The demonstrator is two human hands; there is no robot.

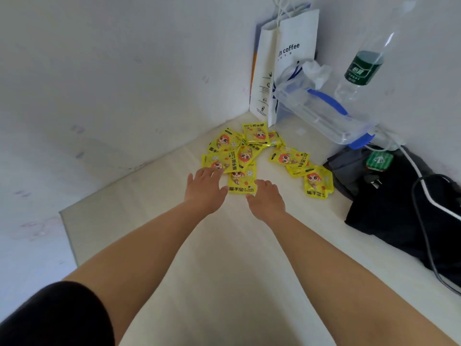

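Several yellow hand-warmer packets [252, 153] with a cartoon face lie scattered on a pale surface [224, 245] near the corner of two white walls. My left hand [204, 189] reaches over the near left packets, fingers stretched out, fingertips touching one. My right hand [267, 198] lies beside it, fingers spread, its fingertips at the lower edge of the nearest packet [241, 181]. Neither hand grips anything. A second cluster of packets [316, 182] lies to the right, apart from both hands.
A white paper coffee bag [287, 61] stands in the corner. A clear plastic box with blue clips [321, 113] leans beside it, with a water bottle [366, 63] behind. Black clothing [399, 208], a plug and cables [424, 196] lie at the right.
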